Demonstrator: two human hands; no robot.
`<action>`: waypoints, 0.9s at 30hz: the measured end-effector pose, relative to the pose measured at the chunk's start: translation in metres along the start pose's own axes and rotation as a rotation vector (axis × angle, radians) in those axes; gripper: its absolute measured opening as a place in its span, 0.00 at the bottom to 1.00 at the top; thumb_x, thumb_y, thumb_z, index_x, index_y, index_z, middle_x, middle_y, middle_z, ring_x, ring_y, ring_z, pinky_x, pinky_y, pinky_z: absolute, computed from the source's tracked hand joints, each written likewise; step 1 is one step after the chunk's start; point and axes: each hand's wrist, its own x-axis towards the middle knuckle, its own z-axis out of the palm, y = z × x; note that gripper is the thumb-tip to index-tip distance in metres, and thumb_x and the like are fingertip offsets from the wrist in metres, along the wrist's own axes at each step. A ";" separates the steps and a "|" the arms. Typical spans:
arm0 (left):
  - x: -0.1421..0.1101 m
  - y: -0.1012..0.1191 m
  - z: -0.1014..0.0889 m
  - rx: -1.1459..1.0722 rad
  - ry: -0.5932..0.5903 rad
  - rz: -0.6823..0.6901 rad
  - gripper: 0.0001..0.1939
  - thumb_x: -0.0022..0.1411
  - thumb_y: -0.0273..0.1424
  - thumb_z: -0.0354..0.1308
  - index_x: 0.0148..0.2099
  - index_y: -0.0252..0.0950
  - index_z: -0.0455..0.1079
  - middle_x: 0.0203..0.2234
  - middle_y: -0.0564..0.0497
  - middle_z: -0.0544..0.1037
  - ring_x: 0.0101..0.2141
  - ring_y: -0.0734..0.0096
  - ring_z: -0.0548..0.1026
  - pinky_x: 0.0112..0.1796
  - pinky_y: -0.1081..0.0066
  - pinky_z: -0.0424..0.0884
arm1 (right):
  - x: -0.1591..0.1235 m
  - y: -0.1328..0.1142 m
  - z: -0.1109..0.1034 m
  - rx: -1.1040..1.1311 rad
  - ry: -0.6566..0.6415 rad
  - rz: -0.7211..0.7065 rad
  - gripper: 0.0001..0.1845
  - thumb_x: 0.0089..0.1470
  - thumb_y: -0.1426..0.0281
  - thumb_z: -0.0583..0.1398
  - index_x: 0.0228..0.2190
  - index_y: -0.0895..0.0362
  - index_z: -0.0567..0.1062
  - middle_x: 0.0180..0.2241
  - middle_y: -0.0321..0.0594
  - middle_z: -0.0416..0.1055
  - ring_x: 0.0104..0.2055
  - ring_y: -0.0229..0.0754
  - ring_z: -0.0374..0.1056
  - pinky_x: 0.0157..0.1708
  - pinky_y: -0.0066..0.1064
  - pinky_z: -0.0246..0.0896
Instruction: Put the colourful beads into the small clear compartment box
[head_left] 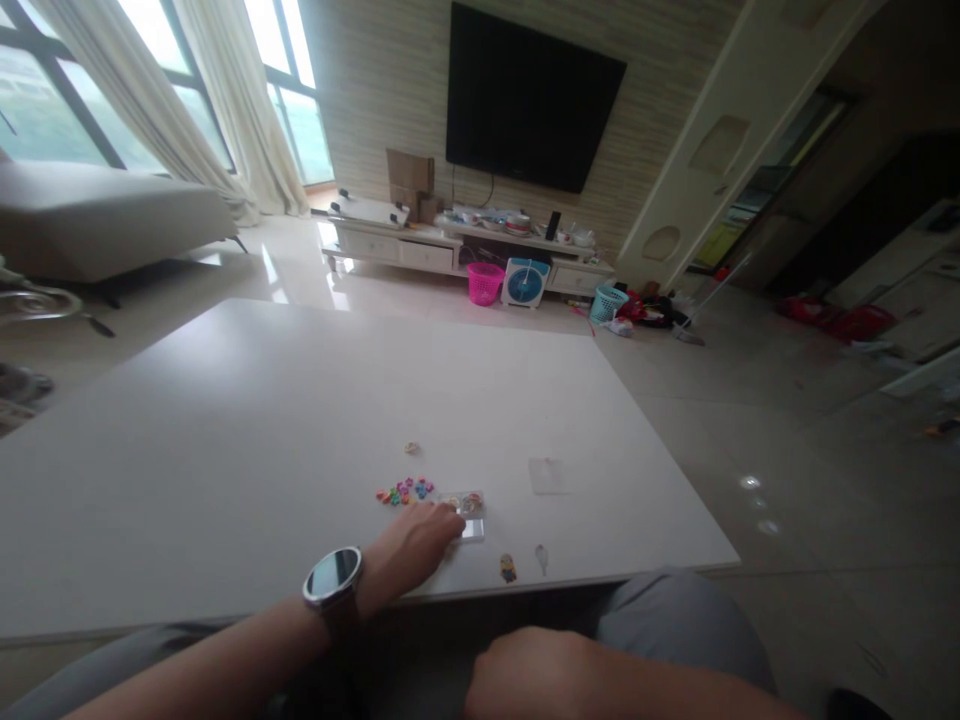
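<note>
My left hand (pixel 421 536), with a watch (pixel 334 577) on its wrist, reaches over the left side of a small clear compartment box (pixel 474 530). Its fingers are bent down at the box, and what lies under the fingertips is hidden. Small coloured pieces sit in the box's far compartments. Just beyond the hand lies a cluster of colourful flower-shaped pieces (pixel 405 490). A flat clear lid (pixel 549 477) rests to the right. Low at the table edge, my right hand (pixel 517 672) is bent toward my lap, fingers out of sight.
On the white table (pixel 300 420) are a little pale loop-like piece (pixel 412 448), a yellow-and-blue cartoon figure (pixel 508 568) and a small clear pale item (pixel 541 558) near the front edge. Across the floor stand a pink basket (pixel 485 284), a blue fan (pixel 524 283) and a TV cabinet (pixel 375 243).
</note>
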 end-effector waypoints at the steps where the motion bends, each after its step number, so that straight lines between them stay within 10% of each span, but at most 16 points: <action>1: 0.000 0.000 0.001 -0.003 0.001 0.003 0.14 0.61 0.20 0.46 0.35 0.35 0.73 0.32 0.46 0.77 0.32 0.65 0.76 0.32 0.69 0.67 | 0.003 0.004 -0.003 0.008 -0.036 0.026 0.14 0.59 0.66 0.55 0.39 0.52 0.81 0.31 0.42 0.80 0.27 0.43 0.76 0.10 0.26 0.47; 27: 0.001 0.005 0.000 0.109 -0.047 0.001 0.13 0.60 0.20 0.46 0.37 0.34 0.72 0.36 0.43 0.76 0.32 0.63 0.74 0.31 0.66 0.68 | 0.004 0.000 -0.005 -0.059 -0.030 0.021 0.13 0.43 0.68 0.66 0.36 0.52 0.81 0.28 0.40 0.78 0.26 0.45 0.73 0.17 0.29 0.55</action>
